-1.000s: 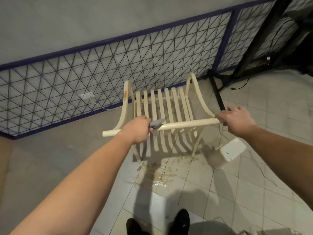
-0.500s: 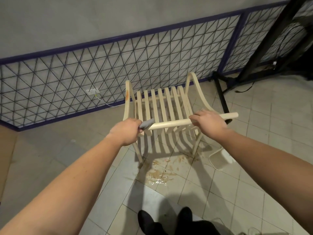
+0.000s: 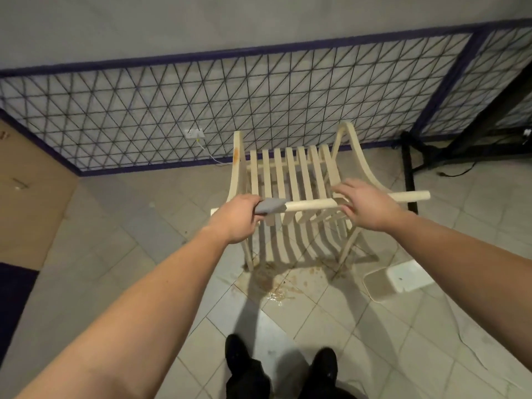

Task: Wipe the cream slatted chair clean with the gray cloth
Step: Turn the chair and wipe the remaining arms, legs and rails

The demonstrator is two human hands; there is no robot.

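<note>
Cloth pressed to the chair's top rail

The left hand [image 3: 240, 218] grasps the gray cloth [image 3: 270, 205] around the rail's left end; the right hand [image 3: 367, 204] rests loose, fingers spread, over the rail of the cream slatted chair [image 3: 290, 180] on stained floor tiles [image 3: 276, 286].

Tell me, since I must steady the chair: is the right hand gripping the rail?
No. The right hand lies over the rail with fingers spread, not curled.

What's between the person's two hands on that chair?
In the head view, a bare stretch of the cream chair's top rail runs between them. The gray cloth sticks out from the left hand at one end; the right hand is at the other.
</note>
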